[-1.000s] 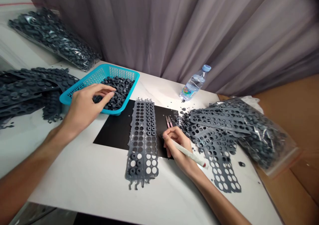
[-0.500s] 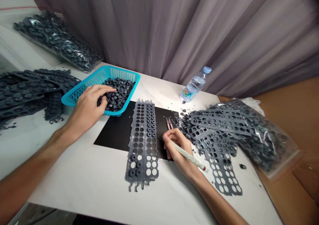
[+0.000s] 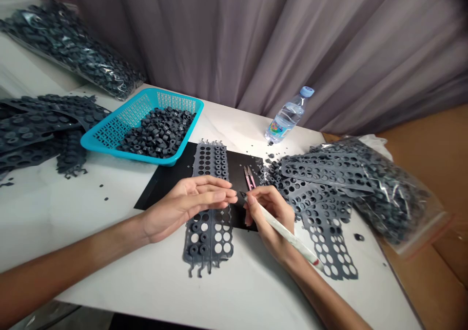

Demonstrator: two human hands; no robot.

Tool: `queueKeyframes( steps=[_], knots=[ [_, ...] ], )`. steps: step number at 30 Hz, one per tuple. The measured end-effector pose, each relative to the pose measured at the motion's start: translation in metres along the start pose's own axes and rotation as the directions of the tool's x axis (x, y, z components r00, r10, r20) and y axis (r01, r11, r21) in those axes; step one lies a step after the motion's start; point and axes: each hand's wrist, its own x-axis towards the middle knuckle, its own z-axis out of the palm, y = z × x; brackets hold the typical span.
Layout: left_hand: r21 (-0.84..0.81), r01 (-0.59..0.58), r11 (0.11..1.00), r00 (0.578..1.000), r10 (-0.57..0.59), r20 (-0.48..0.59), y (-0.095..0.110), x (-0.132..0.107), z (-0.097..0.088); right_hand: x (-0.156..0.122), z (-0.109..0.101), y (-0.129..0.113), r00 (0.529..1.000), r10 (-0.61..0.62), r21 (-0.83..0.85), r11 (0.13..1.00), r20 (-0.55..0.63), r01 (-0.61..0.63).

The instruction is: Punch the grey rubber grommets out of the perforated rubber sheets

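A grey rubber sheet [image 3: 210, 235] full of round holes and small rings lies lengthwise on a black mat [image 3: 166, 181]. My left hand [image 3: 183, 205] hovers over the middle of that sheet, fingers stretched out, palm partly up, nothing in it. My right hand [image 3: 268, 215] rests just right of the sheet, closed on a white pen-like tool [image 3: 288, 235] whose tip points at the sheet's right edge. A turquoise basket [image 3: 109, 137] holding several loose dark rings stands at the back left.
Small pink snips [image 3: 249, 177] lie on the mat beside my right hand. Emptied perforated sheets [image 3: 321, 193] and a clear bag of rings [image 3: 395, 198] pile up on the right. A water bottle [image 3: 287, 118] lies at the back. More sheets [image 3: 32, 130] and another bag [image 3: 69, 47] lie at the left.
My left hand has left the basket of rings and come right, over the grey sheet, with its fingers now opened out. My right hand has stayed put with the tool.
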Motion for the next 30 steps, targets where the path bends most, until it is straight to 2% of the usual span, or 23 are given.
queueKeyframes(
  steps=[7,13,26,30],
  knots=[
    [-0.005,0.013,1.0,0.999,-0.013,-0.045,-0.002,0.001,0.004,-0.002,0.002,-0.001,0.999,-0.036,-0.026,0.999,-0.017,0.035],
    [-0.013,0.027,1.0,1.0,-0.027,-0.008,0.004,-0.001,0.007,-0.004,0.003,-0.009,0.996,-0.082,-0.084,0.993,-0.035,0.079],
    [0.03,0.043,0.999,0.997,-0.045,0.057,-0.001,0.0,0.006,-0.004,0.003,-0.007,0.999,-0.036,-0.092,0.995,-0.017,0.034],
    [0.127,-0.019,0.992,0.999,0.016,0.028,-0.003,0.002,0.003,-0.002,0.003,-0.004,1.0,-0.004,-0.088,0.996,0.005,0.005]
  ],
)
